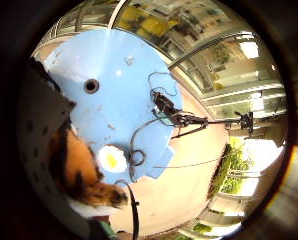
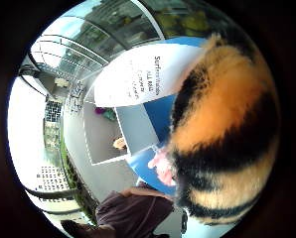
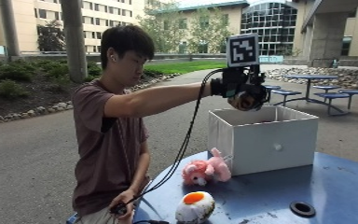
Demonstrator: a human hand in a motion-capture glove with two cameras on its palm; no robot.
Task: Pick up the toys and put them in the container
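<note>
Outside view: a white box with straight fabric-like walls and an open top stands on the round blue worktop. The box's inside is mostly hidden from here; in the thumb side palm view something purple and green lies in one corner and a small pale item on its floor, too small to name. The right hand is raised above the near edge of the box, its grip curled round a tiger toy, a furry ball striped orange, black and cream. That fur fills much of the thumb side palm view, with the box's white wall and grey floor beside it.

A pink plush, soft and floppy-eared, lies on the worktop touching the box's front wall. An egg toy, rounded, white with an orange-yellow top, sits nearer the person, apart from the plush. The worktop is smooth painted metal with a dark round hole. The bare hand rests low at the worktop's edge.
</note>
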